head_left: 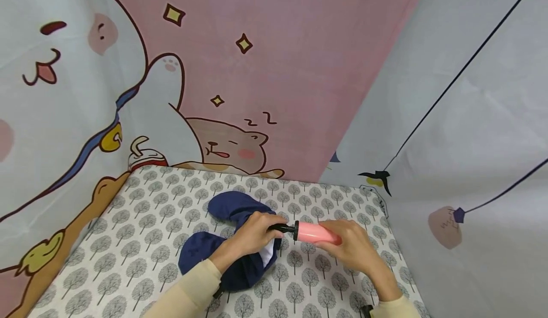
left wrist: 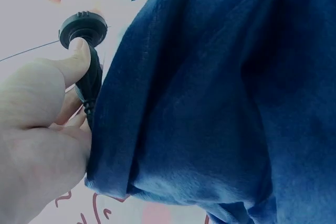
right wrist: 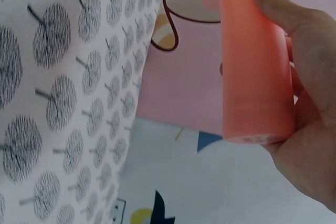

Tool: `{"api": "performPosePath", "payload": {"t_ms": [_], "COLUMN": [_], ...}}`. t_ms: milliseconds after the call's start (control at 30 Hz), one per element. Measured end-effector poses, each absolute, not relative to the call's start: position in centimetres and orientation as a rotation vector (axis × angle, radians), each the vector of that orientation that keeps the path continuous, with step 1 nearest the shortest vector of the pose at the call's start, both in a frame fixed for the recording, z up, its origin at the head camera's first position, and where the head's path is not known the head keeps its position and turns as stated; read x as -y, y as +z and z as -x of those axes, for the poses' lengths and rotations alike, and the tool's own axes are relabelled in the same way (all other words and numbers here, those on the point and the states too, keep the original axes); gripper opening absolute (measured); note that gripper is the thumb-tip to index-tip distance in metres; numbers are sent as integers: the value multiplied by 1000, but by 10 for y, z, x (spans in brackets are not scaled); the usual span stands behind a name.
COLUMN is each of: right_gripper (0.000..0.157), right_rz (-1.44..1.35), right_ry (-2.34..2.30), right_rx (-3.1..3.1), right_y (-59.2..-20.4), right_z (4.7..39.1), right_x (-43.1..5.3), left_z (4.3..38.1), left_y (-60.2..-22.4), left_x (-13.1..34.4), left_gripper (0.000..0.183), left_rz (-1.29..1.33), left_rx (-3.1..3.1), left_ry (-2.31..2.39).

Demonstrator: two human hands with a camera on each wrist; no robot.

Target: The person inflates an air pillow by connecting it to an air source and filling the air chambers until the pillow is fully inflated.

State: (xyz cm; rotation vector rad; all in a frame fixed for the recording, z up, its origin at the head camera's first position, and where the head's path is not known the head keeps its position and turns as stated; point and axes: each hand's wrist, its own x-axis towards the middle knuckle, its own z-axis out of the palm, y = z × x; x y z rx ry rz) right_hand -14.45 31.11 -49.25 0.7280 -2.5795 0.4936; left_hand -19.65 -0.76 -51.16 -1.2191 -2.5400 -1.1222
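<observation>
Left hand [head_left: 252, 232] pinches the black end [head_left: 285, 228] of the pump [head_left: 307, 232]; right hand [head_left: 352, 247] grips its pink barrel [head_left: 318, 233]. Navy cloth piece [head_left: 239, 204] (white patch showing) lies below left hand on worktop [head_left: 150, 218].

Pink barrel [right wrist: 255, 72], top beyond right-wrist view

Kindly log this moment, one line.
left hand: holds black end piece | right hand: holds attached pink cylinder | navy fabric: on tree-print cloth
</observation>
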Motion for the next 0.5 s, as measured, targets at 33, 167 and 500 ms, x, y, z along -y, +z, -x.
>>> {"api": "performPosePath", "payload": {"t_ms": [33,167,500], "right_gripper": [53,54,56], "right_rz": [-731,-731,-718], "right_ry": [496,494,498], "right_rx": [2587,2603,2596], "right_y": [-491,-489,-483], "right_z": [143,139,133], "right_x": [-315,-330,-371], "left_z": [197,197,198], "left_y": [-512,-511,-512], "left_x": [7,7,10], "left_gripper": [29,31,35], "left_rz": [1225,1230,1199], "left_rx": [2542,2549,2570], "left_ry": [-1128,-1127,-1167]}}
